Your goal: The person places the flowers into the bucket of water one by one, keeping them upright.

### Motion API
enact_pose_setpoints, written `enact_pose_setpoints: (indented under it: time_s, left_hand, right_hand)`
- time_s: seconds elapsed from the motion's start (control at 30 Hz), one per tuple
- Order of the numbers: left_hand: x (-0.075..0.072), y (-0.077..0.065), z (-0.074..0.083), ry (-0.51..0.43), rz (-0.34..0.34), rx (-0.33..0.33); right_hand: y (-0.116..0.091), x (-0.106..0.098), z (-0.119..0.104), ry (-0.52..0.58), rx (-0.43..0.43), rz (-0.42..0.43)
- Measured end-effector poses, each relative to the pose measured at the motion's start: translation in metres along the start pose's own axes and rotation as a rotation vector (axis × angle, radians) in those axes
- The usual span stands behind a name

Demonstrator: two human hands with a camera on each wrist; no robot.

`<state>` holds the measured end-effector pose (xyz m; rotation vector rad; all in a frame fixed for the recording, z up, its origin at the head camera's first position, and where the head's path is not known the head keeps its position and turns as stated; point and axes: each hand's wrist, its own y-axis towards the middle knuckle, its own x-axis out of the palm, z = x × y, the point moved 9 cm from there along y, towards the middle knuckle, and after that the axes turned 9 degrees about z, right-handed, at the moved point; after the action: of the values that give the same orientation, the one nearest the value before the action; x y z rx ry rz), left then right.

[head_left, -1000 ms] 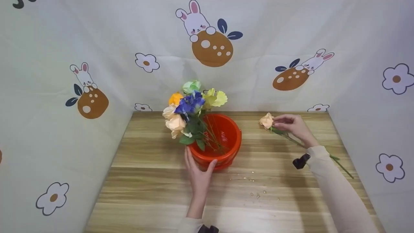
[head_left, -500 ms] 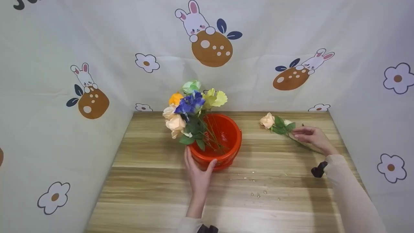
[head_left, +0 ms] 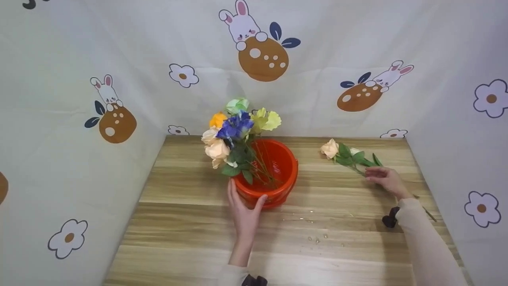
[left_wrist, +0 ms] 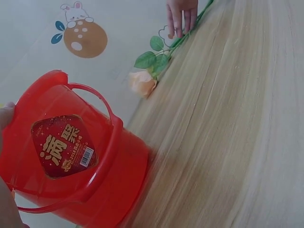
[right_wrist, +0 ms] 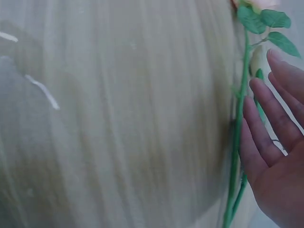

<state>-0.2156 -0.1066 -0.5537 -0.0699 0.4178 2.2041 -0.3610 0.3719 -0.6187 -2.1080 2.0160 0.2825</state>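
Note:
A red plastic bucket (head_left: 291,174) stands on the wooden table, with a bunch of artificial flowers (head_left: 234,127) in blue, orange, peach, yellow and pale green leaning to its left side. My left hand (head_left: 245,218) holds the bucket's near wall, thumb at the rim and fingers round the left side. A peach artificial rose (head_left: 329,149) with green leaves and a pale bud lies on the table at the right. Alongside its stem (right_wrist: 238,123) is my right hand (head_left: 387,180), fingers extended and parted, palm facing the stem in the right wrist view.
Small clear droplets (head_left: 317,240) are scattered on the table (head_left: 178,230) in front of the bucket. A pale cloth (head_left: 317,99) printed with rabbits and flowers walls in the back and both sides. The bucket's red handle (left_wrist: 114,114) hangs down its side.
My right hand has moved from beside the rose's bloom down along the stem, toward the right and nearer me, uncovering the leaves. The left hand and bucket have stayed in place.

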Motion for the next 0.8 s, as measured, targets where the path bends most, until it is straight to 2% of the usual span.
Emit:
enact_pose_setpoints:
  time_s: [0.33,0.6,0.8]
  left_hand:
    - [0.000,0.000,0.002,-0.021,0.003,0.034]
    - [-0.001,0.000,0.002,-0.022,0.012,0.036]
    - [-0.001,-0.001,0.001,-0.007,0.007,0.024]
  right_hand:
    - [-0.001,0.009,0.008,-0.223,-0.006,0.003]
    - [-0.001,0.013,0.006,-0.234,0.006,0.017]
    - [-0.004,0.019,0.001,-0.225,-0.019,-0.001]
